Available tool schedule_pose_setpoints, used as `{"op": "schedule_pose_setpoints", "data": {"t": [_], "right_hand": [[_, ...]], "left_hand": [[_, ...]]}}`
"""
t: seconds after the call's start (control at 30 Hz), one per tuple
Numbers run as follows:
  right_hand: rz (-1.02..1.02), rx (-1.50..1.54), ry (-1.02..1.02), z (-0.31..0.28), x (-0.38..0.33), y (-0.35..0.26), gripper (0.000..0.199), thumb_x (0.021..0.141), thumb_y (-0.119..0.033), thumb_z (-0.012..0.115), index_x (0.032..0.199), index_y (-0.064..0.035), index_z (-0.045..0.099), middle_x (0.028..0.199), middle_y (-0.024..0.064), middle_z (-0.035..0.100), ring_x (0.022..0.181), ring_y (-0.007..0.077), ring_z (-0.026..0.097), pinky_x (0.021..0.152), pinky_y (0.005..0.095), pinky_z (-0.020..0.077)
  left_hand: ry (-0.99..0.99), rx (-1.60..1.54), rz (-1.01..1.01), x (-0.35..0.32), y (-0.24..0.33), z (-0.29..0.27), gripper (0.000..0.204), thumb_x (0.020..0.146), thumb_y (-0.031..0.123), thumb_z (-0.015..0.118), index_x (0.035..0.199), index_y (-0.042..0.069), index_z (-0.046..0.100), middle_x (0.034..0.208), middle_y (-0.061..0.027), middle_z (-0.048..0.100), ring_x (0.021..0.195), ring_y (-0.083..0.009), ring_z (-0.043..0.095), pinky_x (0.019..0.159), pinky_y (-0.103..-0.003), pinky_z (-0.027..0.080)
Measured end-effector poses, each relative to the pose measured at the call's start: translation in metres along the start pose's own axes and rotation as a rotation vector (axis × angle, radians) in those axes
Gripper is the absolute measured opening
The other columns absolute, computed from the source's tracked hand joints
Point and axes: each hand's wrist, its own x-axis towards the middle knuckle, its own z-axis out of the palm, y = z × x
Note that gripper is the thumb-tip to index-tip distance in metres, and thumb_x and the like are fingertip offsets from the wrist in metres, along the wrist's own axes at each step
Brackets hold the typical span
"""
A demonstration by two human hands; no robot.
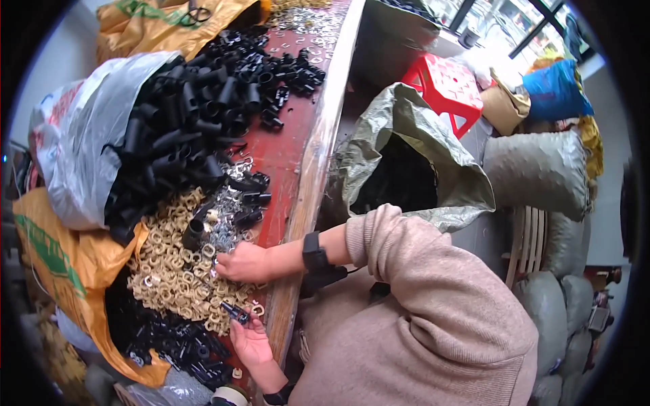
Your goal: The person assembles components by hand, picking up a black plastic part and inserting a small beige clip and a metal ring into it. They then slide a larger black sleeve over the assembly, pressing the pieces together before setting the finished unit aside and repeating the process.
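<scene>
My left hand (251, 341), palm up, holds a small black plastic fitting (235, 312) between thumb and fingers. A beige ring-shaped piece (257, 310) shows at its fingertips. My right hand (244, 262) reaches into the parts on the red table (288, 152), with its fingers pinched together at the edge of the pile of beige ring-shaped pieces (159, 277). What those fingers hold, if anything, is too small to make out. Beyond the right hand lie small shiny metal pieces (223, 210) and a short black tube (194, 233).
Black tubes (179, 108) spill from a white sack (81, 149). Small black parts (183, 345) lie beside an orange sack (61, 250). Right of the table's wooden edge (308, 183) stand an open grey-green sack (467, 183), a red stool (450, 88) and a full sack (538, 169).
</scene>
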Motion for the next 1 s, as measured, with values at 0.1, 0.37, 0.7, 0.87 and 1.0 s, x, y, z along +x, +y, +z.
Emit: {"op": "schedule_pose_setpoints", "data": {"t": [0.1,0.37,0.7,0.87,1.0], "right_hand": [[0.010,0.024,-0.008,-0.004,-0.001,-0.001,0.012,0.071,-0.015,0.049,0.074,-0.0038,0.051,0.067,0.0077,0.053,0.055,0.0210,0.057,0.042,0.0329,0.0446],[0.096,0.435,-0.050,-0.028,-0.001,-0.003,0.014,0.070,-0.016,0.052,0.071,-0.0028,0.050,0.062,0.0115,0.054,0.057,0.0283,0.056,0.048,0.0380,0.0442],[0.188,0.783,-0.160,-0.047,-0.007,-0.028,0.017,0.077,-0.017,0.051,0.071,-0.0017,0.050,0.064,0.0149,0.055,0.063,0.0325,0.055,0.055,0.0383,0.0426],[0.262,1.010,-0.166,-0.050,-0.010,-0.038,0.014,0.078,-0.014,0.051,0.073,-0.0010,0.050,0.065,0.0116,0.057,0.062,0.0282,0.057,0.056,0.0351,0.0438],[0.321,1.136,-0.177,-0.053,-0.008,-0.038,0.012,0.079,-0.012,0.051,0.074,-0.0005,0.050,0.066,0.0089,0.058,0.060,0.0193,0.056,0.055,0.0316,0.0441]], "left_hand": [[0.003,-0.033,-0.016,0.002,-0.001,0.003,0.031,0.085,0.017,0.047,0.108,-0.003,0.044,0.102,-0.0162,0.053,0.088,-0.0228,0.054,0.072,-0.027,0.049],[-0.068,-0.017,0.117,0.011,-0.003,0.024,0.035,0.085,0.020,0.048,0.111,-0.002,0.043,0.106,-0.0152,0.051,0.098,-0.0245,0.050,0.086,-0.034,0.042],[-0.079,-0.004,0.329,0.014,-0.010,0.025,0.030,0.083,0.017,0.051,0.107,-0.001,0.048,0.103,-0.0124,0.053,0.096,-0.0220,0.051,0.090,-0.037,0.039],[-0.179,0.016,0.359,0.005,-0.007,0.018,0.033,0.083,0.015,0.049,0.112,0.000,0.044,0.107,-0.0120,0.052,0.100,-0.0228,0.049,0.092,-0.038,0.037],[-0.043,-0.016,0.396,-0.004,-0.006,0.041,0.027,0.082,0.011,0.050,0.106,0.000,0.047,0.102,-0.0116,0.054,0.093,-0.0221,0.053,0.087,-0.037,0.041]]}}
